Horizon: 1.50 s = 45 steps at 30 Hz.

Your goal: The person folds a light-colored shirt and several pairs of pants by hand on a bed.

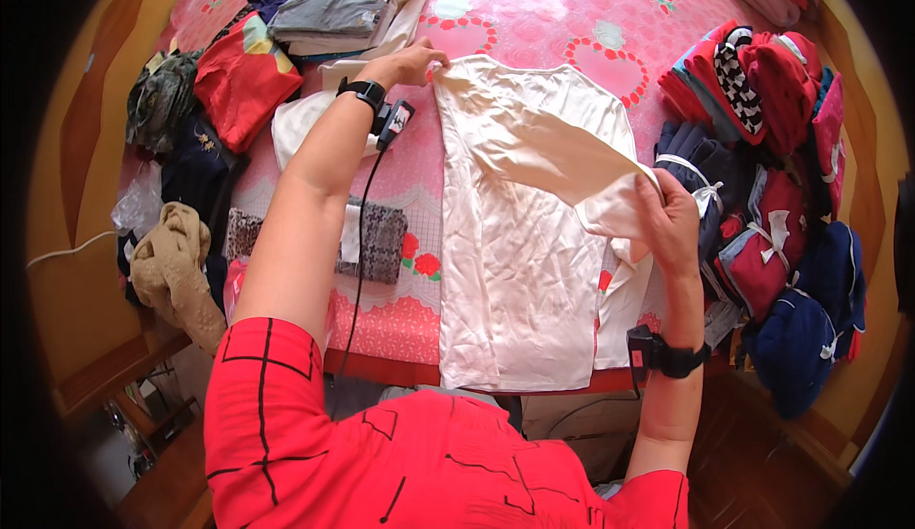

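A cream long-sleeved top (543, 293) lies spread on the pink patterned tablecloth (543, 14), its hem at the table's front edge. My left hand (418, 63) pinches the garment at its upper left shoulder corner. Across the body of the top runs one sleeve (557, 157), lifted at its end, where my right hand (668, 207) grips the cuff. The other sleeve seems to be folded in along the left side. More pale fabric (622, 322) shows beneath the right side, below my right hand. Both wrists wear black straps with small cabled devices.
Folded grey clothes (332, 18), a red garment (246, 86), a beige knit (171, 264) and a grey patterned bundle (382, 239) lie left. On the right are stacked red clothes (779, 86), tied dark bundles (690, 157) and blue bundles (793, 343) at the table edge.
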### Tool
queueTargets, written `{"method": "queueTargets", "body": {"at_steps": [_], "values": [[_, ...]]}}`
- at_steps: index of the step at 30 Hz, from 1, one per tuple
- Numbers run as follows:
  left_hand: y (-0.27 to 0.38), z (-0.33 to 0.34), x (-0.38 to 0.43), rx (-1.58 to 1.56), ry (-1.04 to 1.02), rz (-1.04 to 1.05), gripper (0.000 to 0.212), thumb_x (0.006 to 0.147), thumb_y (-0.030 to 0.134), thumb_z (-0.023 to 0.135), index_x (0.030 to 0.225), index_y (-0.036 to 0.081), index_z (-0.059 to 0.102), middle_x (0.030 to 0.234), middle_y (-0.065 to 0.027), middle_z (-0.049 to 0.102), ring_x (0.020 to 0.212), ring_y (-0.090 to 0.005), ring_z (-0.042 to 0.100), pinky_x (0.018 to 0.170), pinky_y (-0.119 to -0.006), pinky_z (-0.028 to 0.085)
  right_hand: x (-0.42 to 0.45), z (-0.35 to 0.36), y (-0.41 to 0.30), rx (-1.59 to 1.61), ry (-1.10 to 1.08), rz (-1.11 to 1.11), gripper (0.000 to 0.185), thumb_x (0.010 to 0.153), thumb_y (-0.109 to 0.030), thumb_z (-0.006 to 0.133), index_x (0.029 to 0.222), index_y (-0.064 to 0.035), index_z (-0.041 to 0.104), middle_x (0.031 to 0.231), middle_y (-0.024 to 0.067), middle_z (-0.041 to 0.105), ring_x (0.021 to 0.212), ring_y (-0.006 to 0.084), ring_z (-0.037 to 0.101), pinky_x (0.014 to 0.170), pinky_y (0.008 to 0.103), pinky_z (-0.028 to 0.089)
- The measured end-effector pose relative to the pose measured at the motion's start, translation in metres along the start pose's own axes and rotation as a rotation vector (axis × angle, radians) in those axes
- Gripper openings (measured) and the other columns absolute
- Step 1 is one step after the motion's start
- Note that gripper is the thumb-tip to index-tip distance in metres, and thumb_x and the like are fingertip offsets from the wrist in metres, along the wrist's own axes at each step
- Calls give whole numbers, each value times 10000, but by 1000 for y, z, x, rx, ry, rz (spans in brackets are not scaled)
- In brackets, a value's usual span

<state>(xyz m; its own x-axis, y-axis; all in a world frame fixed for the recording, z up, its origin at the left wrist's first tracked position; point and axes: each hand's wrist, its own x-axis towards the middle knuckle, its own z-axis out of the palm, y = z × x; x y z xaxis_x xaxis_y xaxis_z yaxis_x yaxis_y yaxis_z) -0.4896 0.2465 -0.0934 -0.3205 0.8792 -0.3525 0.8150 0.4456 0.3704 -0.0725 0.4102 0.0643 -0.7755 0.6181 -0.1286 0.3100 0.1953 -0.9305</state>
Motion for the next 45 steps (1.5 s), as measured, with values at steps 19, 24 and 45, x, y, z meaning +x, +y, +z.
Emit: {"method": "queueTargets", "body": {"at_steps": [19,24,45], "values": [[-1,6,59,-712,-94,167,196,809,203,724,891,45,642,987,-9,591,904,-108,540,811,-256,433,-10,-50,99,-351,321,166,205,921,-179,574,872,13,623,687,-26,547,650,55,459,597,240,408],[-2,15,50,-939,33,293,84,881,127,647,927,57,639,764,59,574,699,-35,509,616,-207,425,-13,-45,83,-309,303,158,195,935,-154,551,891,24,617,717,-31,535,673,48,460,615,223,406],[-2,53,28,-426,399,-315,472,819,268,695,1187,42,503,1026,-166,624,852,-270,630,751,-361,496,-7,-35,73,-541,393,162,155,846,-149,619,833,5,616,681,82,612,619,135,554,610,295,457]]}}
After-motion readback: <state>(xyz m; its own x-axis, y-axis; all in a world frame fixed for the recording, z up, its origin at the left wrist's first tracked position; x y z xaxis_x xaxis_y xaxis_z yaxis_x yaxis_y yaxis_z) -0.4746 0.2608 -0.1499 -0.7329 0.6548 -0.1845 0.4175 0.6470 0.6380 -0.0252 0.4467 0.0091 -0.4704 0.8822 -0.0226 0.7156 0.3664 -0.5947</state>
